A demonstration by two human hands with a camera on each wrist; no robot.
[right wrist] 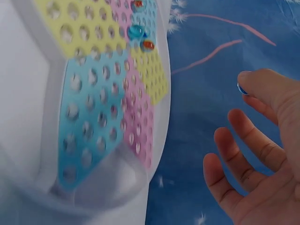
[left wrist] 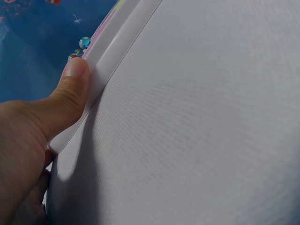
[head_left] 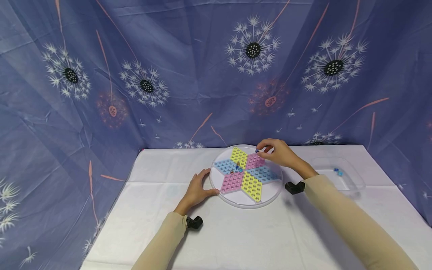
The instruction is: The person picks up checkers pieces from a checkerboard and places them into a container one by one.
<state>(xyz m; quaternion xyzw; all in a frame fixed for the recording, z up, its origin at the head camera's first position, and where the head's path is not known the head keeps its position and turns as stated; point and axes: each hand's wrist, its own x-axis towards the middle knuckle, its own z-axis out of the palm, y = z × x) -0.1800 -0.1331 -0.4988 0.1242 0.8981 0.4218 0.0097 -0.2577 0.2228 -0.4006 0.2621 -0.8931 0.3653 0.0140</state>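
Sleeves (head_left: 162,243) of pale beige reach across a white-covered table (head_left: 175,167), a black camera (head_left: 194,222) at each cuff. The left hand (head_left: 197,190) rests against the left side of a round game board (head_left: 244,206), its thumb and forefinger spread apart; the left wrist view shows the thumb lying on the rim, though how firmly it presses cannot be told. Probably thin, stiff plastic, the board looks light enough to slide on the cloth, and its raised edge offers the surest hold. Several marbles (head_left: 240,170) sit near the middle of its yellow, pink and blue star. To the right, more marbles (head_left: 340,173) lie in a clear plastic box (head_left: 358,184). Over the board's far right, the right hand (head_left: 278,153) hangs above the pink section, wrist bent and fingertips pointing left, with thumb and forefinger pinched on a blue marble (head_left: 257,150); the other three fingers curve clear of it. Small, smooth and apparently glass, the ball should be hard, light and prone to slip or roll, best taken by its sides between fingertips. Beyond hangs a blue dandelion-print curtain (head_left: 202,75).
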